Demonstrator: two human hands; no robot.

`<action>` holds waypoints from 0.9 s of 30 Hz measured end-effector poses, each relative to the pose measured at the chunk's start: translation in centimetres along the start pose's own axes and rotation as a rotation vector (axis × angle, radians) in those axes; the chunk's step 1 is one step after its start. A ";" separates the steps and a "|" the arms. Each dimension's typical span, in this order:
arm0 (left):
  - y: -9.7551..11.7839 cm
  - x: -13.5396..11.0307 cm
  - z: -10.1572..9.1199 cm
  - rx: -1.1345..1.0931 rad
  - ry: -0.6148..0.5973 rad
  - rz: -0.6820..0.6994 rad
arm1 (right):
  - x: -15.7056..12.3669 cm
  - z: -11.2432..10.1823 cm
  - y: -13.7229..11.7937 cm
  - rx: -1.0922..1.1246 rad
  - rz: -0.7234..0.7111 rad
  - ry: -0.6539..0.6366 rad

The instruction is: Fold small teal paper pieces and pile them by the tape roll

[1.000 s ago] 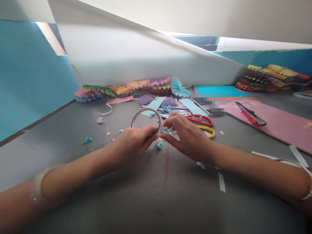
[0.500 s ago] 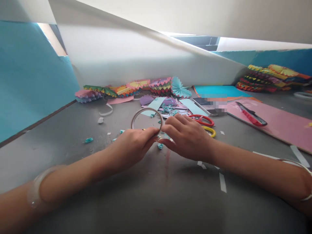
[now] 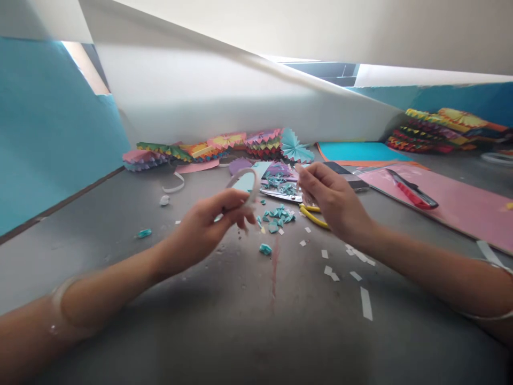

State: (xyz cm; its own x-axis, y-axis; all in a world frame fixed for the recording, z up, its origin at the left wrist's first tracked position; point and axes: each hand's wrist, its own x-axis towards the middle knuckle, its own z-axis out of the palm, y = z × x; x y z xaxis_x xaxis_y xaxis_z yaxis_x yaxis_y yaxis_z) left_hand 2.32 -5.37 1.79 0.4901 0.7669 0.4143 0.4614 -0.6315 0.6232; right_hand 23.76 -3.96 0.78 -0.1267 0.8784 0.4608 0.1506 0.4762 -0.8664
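Observation:
My left hand (image 3: 204, 227) is shut on a ring-shaped roll of clear tape (image 3: 245, 187), tilted edge-on near the fingertips. My right hand (image 3: 333, 199) pinches a small clear strip (image 3: 306, 200), too thin to make out well. Just below and left of that hand lie steel scissors (image 3: 280, 195) with a yellow handle (image 3: 312, 216), partly hidden by my fingers. A heap of small teal paper pieces (image 3: 276, 218) lies on the grey tabletop (image 3: 224, 321) between my hands, below both.
White paper strips (image 3: 356, 272) are scattered to the right. A phone (image 3: 348, 176) sits behind my right hand. A red utility knife (image 3: 412, 190) lies on a pink board (image 3: 460, 214). Folded paper fans (image 3: 216, 147) line the back, with more stacked (image 3: 444, 131) at right.
My hands have moved apart, the right one up and to the right. The tape roll has turned edge-on and risen. The teal pieces and scissors blades now show.

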 end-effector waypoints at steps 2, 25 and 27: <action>-2.2 0.6 -0.6 0.291 0.096 -0.039 | 0.3 -0.4 1.2 0.110 0.108 -0.076; -0.8 -0.1 0.7 -0.183 0.032 -0.181 | -1.1 1.5 0.7 -0.512 -0.026 -0.283; -0.5 -0.2 0.5 -0.012 -0.025 -0.104 | -0.9 1.1 0.9 -0.548 -0.062 -0.267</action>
State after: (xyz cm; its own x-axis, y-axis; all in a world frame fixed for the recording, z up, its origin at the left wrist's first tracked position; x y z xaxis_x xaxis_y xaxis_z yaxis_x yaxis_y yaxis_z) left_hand 2.38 -5.26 1.08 0.4581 0.8251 0.3306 0.5022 -0.5472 0.6697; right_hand 22.92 -4.36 -0.65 -0.3817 0.8419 0.3815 0.6085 0.5396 -0.5819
